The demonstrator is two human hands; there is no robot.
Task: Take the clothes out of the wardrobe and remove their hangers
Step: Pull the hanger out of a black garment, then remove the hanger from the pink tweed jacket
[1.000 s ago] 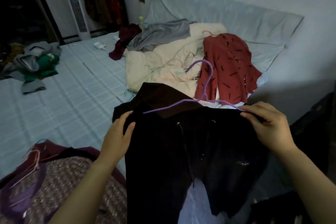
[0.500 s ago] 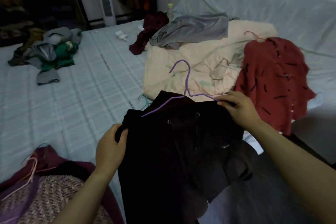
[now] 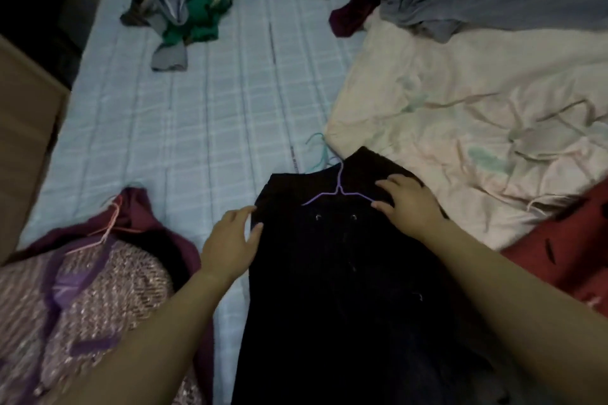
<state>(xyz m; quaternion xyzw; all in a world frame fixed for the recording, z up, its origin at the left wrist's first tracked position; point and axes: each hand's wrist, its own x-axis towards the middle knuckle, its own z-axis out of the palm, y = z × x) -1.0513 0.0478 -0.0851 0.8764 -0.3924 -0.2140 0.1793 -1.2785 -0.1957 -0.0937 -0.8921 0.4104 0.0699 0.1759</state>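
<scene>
a person's two hands work at a dark garment (image 3: 345, 273) laid flat near the bed's (image 3: 197, 108) near edge, its purple hanger (image 3: 337, 194) not yet pulled out of the neck. the left hand (image 3: 230, 242) rests at the garment's left shoulder, fingers loosely spread, thumb touching the cloth edge, gripping nothing firmly as far as can be seen. the right hand (image 3: 406, 202) presses on the right shoulder, fingers fairly wide and flat on the fabric, the thumb just beside the hanger's wire arm. to free the hanger cleanly, one shoulder of cloth likely needs slipping off the wire arm first, then the hook drawn out through the neck opening without snagging the drawstring eyelets. a cream blanket (image 3: 477, 108) lies toward the right edge, a pink knit with a pink hanger (image 3: 108, 230) at the near left corner, and a green and grey pile (image 3: 187, 16) toward the far edge.
</scene>
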